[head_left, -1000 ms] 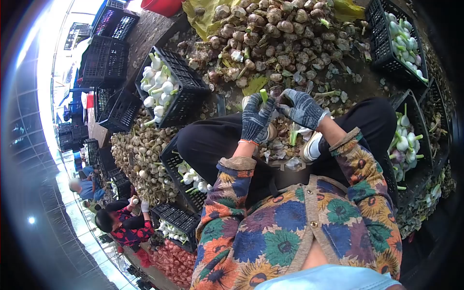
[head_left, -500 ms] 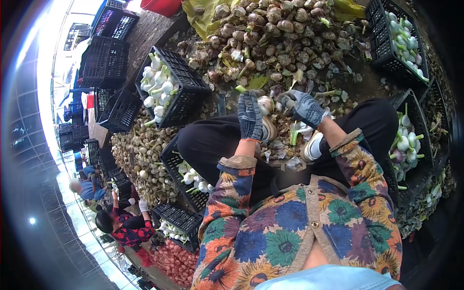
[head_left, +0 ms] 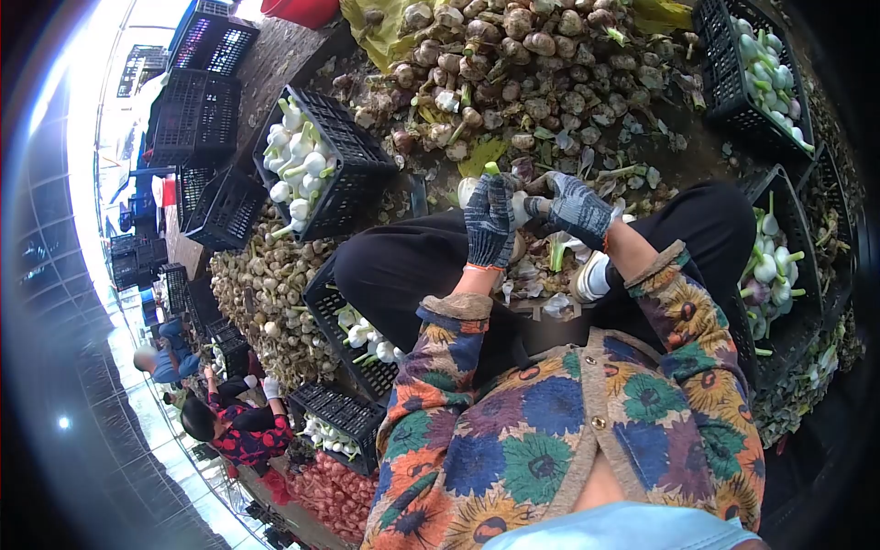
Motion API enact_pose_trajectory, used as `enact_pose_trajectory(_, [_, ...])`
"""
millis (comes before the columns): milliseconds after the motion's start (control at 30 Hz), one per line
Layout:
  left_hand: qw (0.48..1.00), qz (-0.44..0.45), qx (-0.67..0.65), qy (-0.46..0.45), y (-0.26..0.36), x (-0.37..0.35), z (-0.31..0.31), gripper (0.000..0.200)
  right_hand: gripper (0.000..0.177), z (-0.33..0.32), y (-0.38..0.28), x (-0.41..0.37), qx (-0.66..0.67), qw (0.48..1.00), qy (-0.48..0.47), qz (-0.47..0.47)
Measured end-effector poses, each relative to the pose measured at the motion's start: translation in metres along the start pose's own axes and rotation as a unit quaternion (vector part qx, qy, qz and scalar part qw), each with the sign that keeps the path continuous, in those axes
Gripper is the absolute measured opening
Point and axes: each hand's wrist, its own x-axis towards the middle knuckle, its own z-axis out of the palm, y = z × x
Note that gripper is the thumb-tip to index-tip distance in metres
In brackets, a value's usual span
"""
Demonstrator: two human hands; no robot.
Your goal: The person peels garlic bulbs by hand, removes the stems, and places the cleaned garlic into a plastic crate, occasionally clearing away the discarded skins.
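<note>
- I see the garlic bulb (head_left: 520, 209) held between both gloved hands, above the knees, green stem stub up
- The left hand (head_left: 489, 223) is wrapped around it
- The right hand (head_left: 575, 207) is curled, fingertips pinching the bulb's side
- Just beyond lies the heap of unpeeled garlic (head_left: 513, 64)
- A black crate (head_left: 359, 172) of white bulbs sits further left

Left hand (head_left: 489, 220) and right hand (head_left: 576, 206) gloved in speckled grey-blue; garlic (head_left: 468, 191) white, jacket (head_left: 550, 431) sunflower-patterned, crate (head_left: 356, 174) black.
</note>
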Motion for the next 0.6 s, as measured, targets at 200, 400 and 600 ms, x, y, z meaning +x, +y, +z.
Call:
enact_pose_trajectory(200, [0.999,0.024,0.021,0.027,-0.016,0.001,0.002,0.025,0.038,-0.003,0.006,0.005,-0.237,0.964,0.059,-0.106])
enact_pose_trajectory(400, [0.95,0.042,0.308,0.026,0.004,0.003,0.002,0.021,0.025,0.009,0.004,-0.01,-0.329,0.897,0.198,-0.22])
enact_pose_trajectory(600, [0.974,-0.158,-0.093,0.132,0.021,0.013,0.006,0.021,0.014,-0.021,0.028,0.024,-0.23,0.909,0.292,-0.187])
